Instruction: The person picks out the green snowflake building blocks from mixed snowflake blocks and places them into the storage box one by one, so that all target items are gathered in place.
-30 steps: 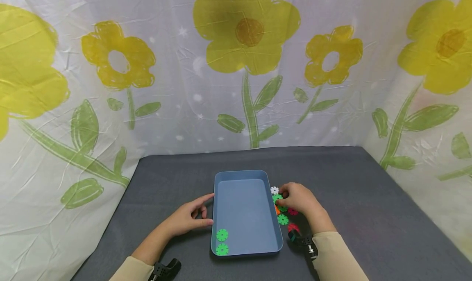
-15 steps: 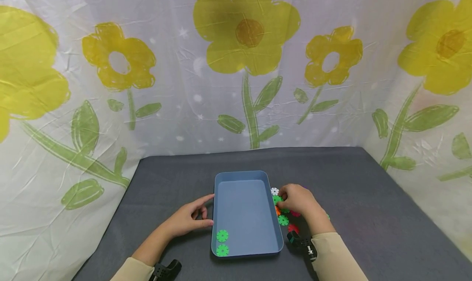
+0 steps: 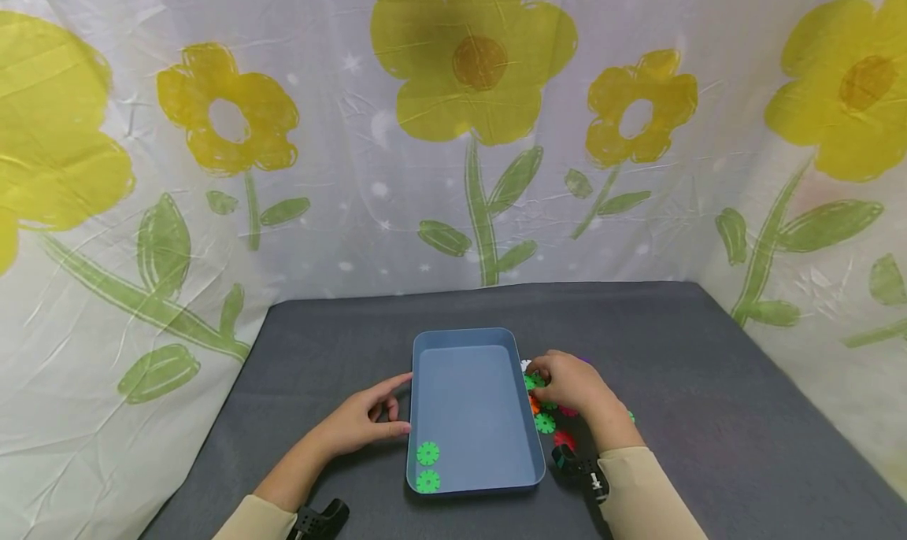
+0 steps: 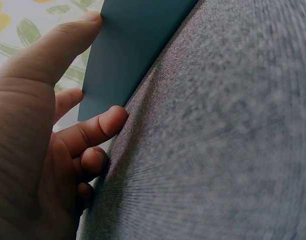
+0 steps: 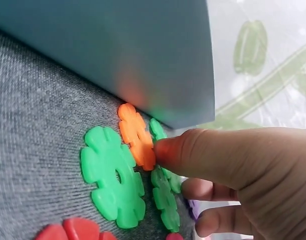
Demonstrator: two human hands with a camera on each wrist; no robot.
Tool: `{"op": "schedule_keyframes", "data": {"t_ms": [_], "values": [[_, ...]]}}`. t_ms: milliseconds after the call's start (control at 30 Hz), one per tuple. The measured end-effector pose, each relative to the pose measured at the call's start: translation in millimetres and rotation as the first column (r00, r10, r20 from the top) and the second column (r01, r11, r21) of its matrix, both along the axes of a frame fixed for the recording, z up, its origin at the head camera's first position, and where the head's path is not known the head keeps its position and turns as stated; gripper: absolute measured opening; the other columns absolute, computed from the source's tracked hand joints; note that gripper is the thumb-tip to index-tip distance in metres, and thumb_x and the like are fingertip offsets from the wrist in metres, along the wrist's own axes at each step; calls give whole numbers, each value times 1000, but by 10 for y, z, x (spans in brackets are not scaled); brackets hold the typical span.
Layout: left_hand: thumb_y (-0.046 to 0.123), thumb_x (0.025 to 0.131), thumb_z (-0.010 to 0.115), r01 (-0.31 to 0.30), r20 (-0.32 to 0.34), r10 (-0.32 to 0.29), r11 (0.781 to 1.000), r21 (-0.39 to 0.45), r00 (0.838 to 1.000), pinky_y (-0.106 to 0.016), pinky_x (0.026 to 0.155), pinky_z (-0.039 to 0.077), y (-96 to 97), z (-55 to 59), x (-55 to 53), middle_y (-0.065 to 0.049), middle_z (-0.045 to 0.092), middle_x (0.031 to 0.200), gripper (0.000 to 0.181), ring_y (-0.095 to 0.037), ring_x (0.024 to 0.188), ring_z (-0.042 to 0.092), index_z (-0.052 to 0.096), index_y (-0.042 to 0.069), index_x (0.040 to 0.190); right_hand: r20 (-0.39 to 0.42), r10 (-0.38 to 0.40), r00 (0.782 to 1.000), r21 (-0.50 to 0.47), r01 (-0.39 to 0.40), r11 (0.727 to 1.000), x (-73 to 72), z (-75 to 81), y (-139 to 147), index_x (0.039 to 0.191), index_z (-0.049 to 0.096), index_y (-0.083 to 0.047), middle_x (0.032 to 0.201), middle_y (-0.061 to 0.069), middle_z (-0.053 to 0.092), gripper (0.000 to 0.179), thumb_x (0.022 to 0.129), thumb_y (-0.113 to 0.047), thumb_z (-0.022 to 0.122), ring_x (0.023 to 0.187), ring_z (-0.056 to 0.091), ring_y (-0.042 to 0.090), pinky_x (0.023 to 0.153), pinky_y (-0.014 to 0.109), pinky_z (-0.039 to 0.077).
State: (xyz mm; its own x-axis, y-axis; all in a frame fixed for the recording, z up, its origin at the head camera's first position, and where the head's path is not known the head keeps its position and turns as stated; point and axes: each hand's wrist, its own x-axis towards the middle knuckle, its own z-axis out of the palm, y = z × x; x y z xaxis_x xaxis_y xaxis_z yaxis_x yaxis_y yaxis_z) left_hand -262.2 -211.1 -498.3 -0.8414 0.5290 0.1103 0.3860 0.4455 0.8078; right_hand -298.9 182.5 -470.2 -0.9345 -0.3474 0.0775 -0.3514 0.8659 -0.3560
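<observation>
Beside tray (image 3: 464, 414), green disc (image 3: 530, 382) between right fingers (image 3: 542, 362)

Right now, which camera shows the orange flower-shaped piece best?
The right wrist view: the orange piece looks large and nearly whole there, beside the blue tray. The head view shows it small and partly hidden; the left wrist view does not show it at all.

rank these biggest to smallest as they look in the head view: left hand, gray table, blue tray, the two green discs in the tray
1. gray table
2. blue tray
3. left hand
4. upper green disc and lower green disc: they look alike, so unranked
</observation>
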Motion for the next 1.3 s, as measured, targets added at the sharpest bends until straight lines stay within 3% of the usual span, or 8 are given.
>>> {"op": "schedule_keyframes", "data": {"t_ms": [267, 433, 633, 933, 1133, 1300], "values": [[33, 91, 81, -1, -2, 1, 1000, -14, 1000, -27, 59, 39, -13, -19, -18, 0, 61, 90, 78, -11, 62, 42, 43, 17, 157, -4, -8, 1000, -35, 7, 999, -21, -36, -18, 103, 77, -13, 87, -2, 59, 22, 83, -21, 82, 78, 54, 15, 74, 39, 50], [34, 91, 81, -7, -11, 6, 999, -31, 1000, -27, 59, 39, -14, -25, -23, 0, 61, 90, 78, -10, 62, 42, 43, 16, 157, 17, -56, 998, -78, 57, 995, 9, 13, 4, 104, 74, -10, 91, -2, 60, 24, 84, -21, 83, 81, 55, 16, 77, 41, 51], [36, 92, 80, -16, -3, 16, 999, -46, 1000, -26, 59, 40, -24, -48, -27, 2, 61, 90, 79, -8, 61, 42, 42, 18, 158, 35, -117, 993, -156, 121, 980, 65, 189, 67, 111, 72, -9, 99, 1, 62, 27, 88, -21, 79, 82, 56, 19, 75, 43, 49], [37, 91, 80, -22, 0, 22, 998, -55, 1000, -26, 60, 40, -20, -41, -27, 3, 61, 90, 80, -7, 62, 42, 41, 17, 159, -13, -119, 993, -241, 112, 964, 160, 484, 47, 118, 70, -10, 107, 6, 67, 32, 89, -21, 74, 76, 56, 18, 69, 40, 47], [40, 92, 79, -20, -6, 20, 998, -62, 1000, -27, 60, 40, -24, -54, -42, 4, 61, 90, 80, -8, 63, 43, 40, 18, 159, 18, -76, 997, -390, 77, 918, 258, 658, -89, 119, 71, -9, 104, 11, 67, 31, 88, -14, 74, 70, 53, 20, 64, 39, 45], [39, 92, 79, -18, -4, 18, 999, -51, 1000, -27, 60, 40, -20, -49, -40, 4, 61, 90, 80, -8, 63, 43, 41, 17, 159, 18, -54, 998, -451, 56, 891, 333, 781, -241, 116, 71, -10, 101, 9, 66, 30, 86, -10, 73, 66, 50, 21, 61, 37, 43]]}}
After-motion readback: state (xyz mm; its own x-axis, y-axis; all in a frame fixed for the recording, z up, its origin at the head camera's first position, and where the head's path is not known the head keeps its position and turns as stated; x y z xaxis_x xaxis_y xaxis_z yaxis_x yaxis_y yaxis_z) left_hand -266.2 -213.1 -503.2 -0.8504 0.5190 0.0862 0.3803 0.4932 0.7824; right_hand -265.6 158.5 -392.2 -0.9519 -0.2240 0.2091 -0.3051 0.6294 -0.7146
